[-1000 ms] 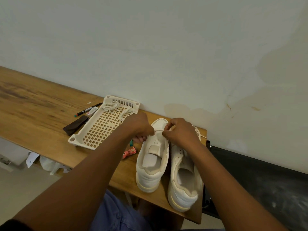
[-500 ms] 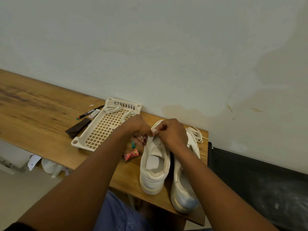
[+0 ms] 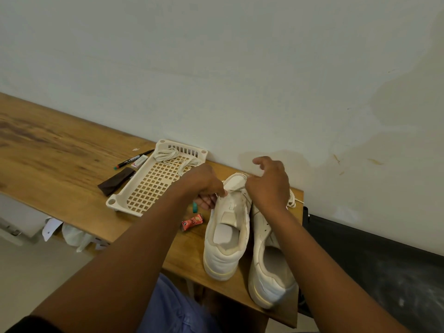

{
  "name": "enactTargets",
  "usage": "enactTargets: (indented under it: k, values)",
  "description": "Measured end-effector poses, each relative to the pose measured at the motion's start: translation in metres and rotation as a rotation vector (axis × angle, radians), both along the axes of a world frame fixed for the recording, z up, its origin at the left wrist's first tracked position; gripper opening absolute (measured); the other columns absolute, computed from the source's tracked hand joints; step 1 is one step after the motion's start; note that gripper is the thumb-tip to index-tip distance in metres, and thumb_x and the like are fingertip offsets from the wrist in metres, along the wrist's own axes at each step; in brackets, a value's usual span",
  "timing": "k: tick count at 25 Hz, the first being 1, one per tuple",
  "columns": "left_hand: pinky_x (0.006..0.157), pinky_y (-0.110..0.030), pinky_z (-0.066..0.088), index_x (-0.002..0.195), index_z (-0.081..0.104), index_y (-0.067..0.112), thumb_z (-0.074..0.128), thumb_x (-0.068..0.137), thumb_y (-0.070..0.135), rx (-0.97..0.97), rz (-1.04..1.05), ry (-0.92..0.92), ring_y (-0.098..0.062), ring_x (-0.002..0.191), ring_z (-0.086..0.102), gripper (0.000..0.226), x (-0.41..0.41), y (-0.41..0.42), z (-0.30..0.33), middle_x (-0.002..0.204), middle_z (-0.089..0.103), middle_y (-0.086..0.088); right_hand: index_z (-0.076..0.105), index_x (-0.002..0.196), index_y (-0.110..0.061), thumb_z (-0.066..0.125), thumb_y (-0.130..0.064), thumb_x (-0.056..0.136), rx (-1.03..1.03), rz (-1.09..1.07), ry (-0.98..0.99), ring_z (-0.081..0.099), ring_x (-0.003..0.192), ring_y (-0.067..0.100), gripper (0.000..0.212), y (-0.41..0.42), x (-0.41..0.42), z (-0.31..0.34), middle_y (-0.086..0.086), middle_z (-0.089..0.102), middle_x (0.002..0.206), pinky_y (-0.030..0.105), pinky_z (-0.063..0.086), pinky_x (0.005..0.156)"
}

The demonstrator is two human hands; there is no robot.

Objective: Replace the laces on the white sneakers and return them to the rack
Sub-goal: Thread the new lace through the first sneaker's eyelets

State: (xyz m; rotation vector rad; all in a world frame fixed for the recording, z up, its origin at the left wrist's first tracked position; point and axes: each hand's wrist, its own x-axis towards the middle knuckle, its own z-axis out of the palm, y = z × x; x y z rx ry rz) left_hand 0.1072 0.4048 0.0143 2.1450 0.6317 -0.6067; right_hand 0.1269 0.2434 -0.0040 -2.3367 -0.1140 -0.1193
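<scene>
Two white sneakers stand side by side at the table's right end, heels toward me. The left sneaker [image 3: 224, 239] has its tongue showing and a white lace [image 3: 236, 187] stretched across its front. My left hand [image 3: 204, 186] grips the sneaker's left side near the eyelets. My right hand [image 3: 269, 186] pinches the lace and pulls it to the right, with its other fingers spread. The right sneaker [image 3: 269, 267] lies partly under my right forearm. A loose lace [image 3: 293, 200] is bunched behind it.
A cream plastic lattice tray [image 3: 149, 188] holds more coiled laces [image 3: 168, 155] at its far end. A marker [image 3: 134, 159], a dark brown pouch [image 3: 115, 181], a red wrapper [image 3: 192, 222] and a small green object [image 3: 195, 207] lie on the wooden table [image 3: 60, 155]. The wall is close behind.
My right hand has lifted and moved right, drawing the lace out across the left sneaker's front, and its fingers have spread. The left hand stays on the sneaker.
</scene>
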Motion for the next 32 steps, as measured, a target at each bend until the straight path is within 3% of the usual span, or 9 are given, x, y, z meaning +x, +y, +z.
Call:
enactTargets:
  k: [3, 8, 13, 19, 21, 25, 27, 30, 32]
  values:
    - [0.074, -0.034, 0.062, 0.085, 0.065, 0.0, 0.07, 0.097, 0.019, -0.016, -0.006, 0.022, -0.019, 0.064, 0.07, 0.022, 0.001, -0.001, 0.0, 0.074, 0.07, -0.011, 0.076, 0.108, -0.031, 0.071, -0.021, 0.082, -0.261, 0.247, 0.05, 0.056, 0.115, 0.023, 0.029, 0.017, -0.011, -0.005, -0.005, 0.068, 0.117, 0.033, 0.049, 0.081]
    - [0.084, -0.041, 0.063, 0.097, 0.068, -0.003, 0.071, 0.096, 0.02, -0.027, 0.005, 0.01, -0.022, 0.07, 0.072, 0.024, 0.001, 0.0, -0.003, 0.08, 0.072, -0.013, 0.077, 0.083, -0.023, 0.072, -0.021, 0.077, -0.357, 0.092, 0.053, 0.069, 0.087, 0.026, 0.008, 0.02, -0.015, -0.005, -0.003, 0.073, 0.087, 0.029, 0.049, 0.065]
    - [0.082, -0.041, 0.064, 0.103, 0.069, -0.004, 0.073, 0.094, 0.019, -0.024, 0.003, 0.002, -0.024, 0.073, 0.074, 0.025, 0.002, 0.001, -0.005, 0.086, 0.074, -0.015, 0.071, 0.086, -0.026, 0.07, -0.013, 0.078, -0.22, 0.092, 0.131, 0.065, 0.089, 0.021, 0.015, 0.013, -0.014, -0.004, -0.008, 0.069, 0.092, 0.029, 0.045, 0.066]
    - [0.085, -0.043, 0.063, 0.104, 0.069, -0.004, 0.073, 0.095, 0.018, -0.038, 0.006, 0.012, -0.024, 0.074, 0.074, 0.025, 0.002, 0.001, -0.006, 0.086, 0.074, -0.015, 0.075, 0.088, -0.023, 0.067, -0.017, 0.08, -0.418, 0.072, -0.049, 0.065, 0.089, 0.024, 0.013, 0.018, -0.017, -0.004, -0.003, 0.069, 0.092, 0.031, 0.051, 0.068]
    - [0.085, -0.044, 0.063, 0.108, 0.069, -0.006, 0.072, 0.095, 0.015, -0.048, 0.011, 0.003, -0.027, 0.08, 0.076, 0.025, 0.001, 0.002, -0.006, 0.09, 0.075, -0.017, 0.073, 0.081, -0.024, 0.065, -0.021, 0.081, -0.274, 0.017, -0.033, 0.064, 0.082, 0.021, 0.008, 0.019, -0.019, -0.01, -0.007, 0.068, 0.086, 0.032, 0.053, 0.066]
    - [0.08, -0.042, 0.064, 0.115, 0.068, -0.006, 0.071, 0.095, 0.012, -0.053, 0.008, 0.009, -0.027, 0.078, 0.075, 0.027, 0.0, 0.003, -0.005, 0.093, 0.074, -0.018, 0.07, 0.068, -0.021, 0.067, -0.014, 0.085, 0.522, -0.341, 0.25, 0.063, 0.072, 0.015, 0.018, 0.011, -0.008, -0.003, -0.011, 0.068, 0.074, 0.027, 0.046, 0.061]
    - [0.075, -0.039, 0.064, 0.115, 0.068, -0.005, 0.071, 0.095, 0.013, -0.053, -0.002, 0.015, -0.025, 0.072, 0.074, 0.027, 0.0, 0.003, -0.004, 0.09, 0.073, -0.016, 0.065, 0.067, -0.02, 0.065, -0.007, 0.083, 0.721, -0.448, 0.329, 0.058, 0.07, 0.019, 0.021, 0.006, -0.003, 0.003, -0.007, 0.061, 0.07, 0.029, 0.043, 0.061]
    - [0.078, -0.04, 0.064, 0.115, 0.068, -0.005, 0.071, 0.095, 0.014, -0.053, 0.002, 0.011, -0.025, 0.074, 0.074, 0.027, 0.001, 0.001, -0.004, 0.089, 0.073, -0.016, 0.072, 0.114, -0.023, 0.061, -0.012, 0.084, 0.247, -0.195, 0.222, 0.062, 0.107, 0.024, 0.034, 0.002, -0.004, 0.001, -0.004, 0.065, 0.115, 0.031, 0.042, 0.076]
    - [0.081, -0.04, 0.064, 0.115, 0.067, -0.005, 0.07, 0.096, 0.016, -0.051, -0.001, 0.018, -0.024, 0.073, 0.073, 0.028, 0.0, 0.001, -0.003, 0.086, 0.072, -0.015, 0.073, 0.122, -0.029, 0.066, -0.017, 0.08, -0.071, 0.034, 0.105, 0.056, 0.118, 0.026, 0.044, 0.007, -0.01, -0.004, -0.002, 0.062, 0.126, 0.031, 0.041, 0.08]
